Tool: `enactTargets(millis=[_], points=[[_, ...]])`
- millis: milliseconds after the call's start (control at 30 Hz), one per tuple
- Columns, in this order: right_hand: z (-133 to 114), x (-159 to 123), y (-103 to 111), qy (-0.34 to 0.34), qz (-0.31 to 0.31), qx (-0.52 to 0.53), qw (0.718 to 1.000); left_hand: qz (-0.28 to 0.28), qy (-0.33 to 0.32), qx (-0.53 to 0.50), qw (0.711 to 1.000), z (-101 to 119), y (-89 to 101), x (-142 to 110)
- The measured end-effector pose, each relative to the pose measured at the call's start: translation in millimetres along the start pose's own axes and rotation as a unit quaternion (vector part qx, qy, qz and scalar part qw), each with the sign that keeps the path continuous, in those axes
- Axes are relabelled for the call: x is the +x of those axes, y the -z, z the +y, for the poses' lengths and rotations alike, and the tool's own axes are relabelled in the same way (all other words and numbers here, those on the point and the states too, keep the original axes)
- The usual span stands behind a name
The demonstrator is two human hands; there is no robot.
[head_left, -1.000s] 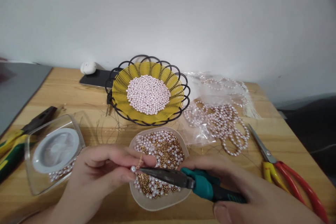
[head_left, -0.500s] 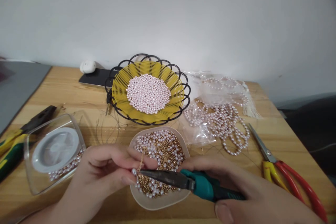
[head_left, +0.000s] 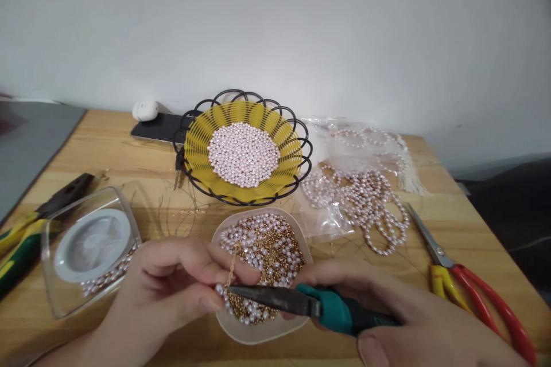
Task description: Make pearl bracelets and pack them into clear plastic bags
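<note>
My left hand (head_left: 172, 287) is closed in a pinch on a small pearl bead with a thin gold pin (head_left: 228, 275), held above a pale bowl (head_left: 258, 332) of pearls and gold beads. My right hand (head_left: 413, 321) is wrapped round the teal handles of pliers (head_left: 301, 301). The dark plier tips touch the pin right beside the bead. Both hands are low in the view, at the near edge of the wooden table (head_left: 465, 229).
A yellow and black wire basket (head_left: 193, 149) of pink pearls stands behind the bowl. Pearl strands on clear plastic (head_left: 365, 195) lie to the right, red-handled scissors (head_left: 473, 287) further right. On the left are a clear box with a spool (head_left: 86, 246), green-handled pliers (head_left: 26, 229) and a phone (head_left: 157, 126).
The bead, pin and plier tips have sunk slightly lower toward the bowl; both hands keep their grip.
</note>
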State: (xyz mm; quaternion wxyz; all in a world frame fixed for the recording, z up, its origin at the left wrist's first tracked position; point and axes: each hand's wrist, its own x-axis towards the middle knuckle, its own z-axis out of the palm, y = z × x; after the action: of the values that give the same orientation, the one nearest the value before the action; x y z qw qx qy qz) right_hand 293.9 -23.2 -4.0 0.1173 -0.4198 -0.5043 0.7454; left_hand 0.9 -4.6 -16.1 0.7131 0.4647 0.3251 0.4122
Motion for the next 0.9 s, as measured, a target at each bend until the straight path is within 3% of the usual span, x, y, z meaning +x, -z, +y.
enactTargets(millis=[533,800,900], points=[[1,1,0,0.008,-0.005,0.020,1.000,0.000,0.006,-0.018,1.000,3,-4.0,-2],[1,-2,-5,-0.034,0.001,0.107,0.994,0.003,-0.073,0.075,0.995,9,-7.1,2],[1,3,-5,-0.033,-0.040,0.187,0.981,0.005,-0.119,0.110,0.987,10,-7.2,6]])
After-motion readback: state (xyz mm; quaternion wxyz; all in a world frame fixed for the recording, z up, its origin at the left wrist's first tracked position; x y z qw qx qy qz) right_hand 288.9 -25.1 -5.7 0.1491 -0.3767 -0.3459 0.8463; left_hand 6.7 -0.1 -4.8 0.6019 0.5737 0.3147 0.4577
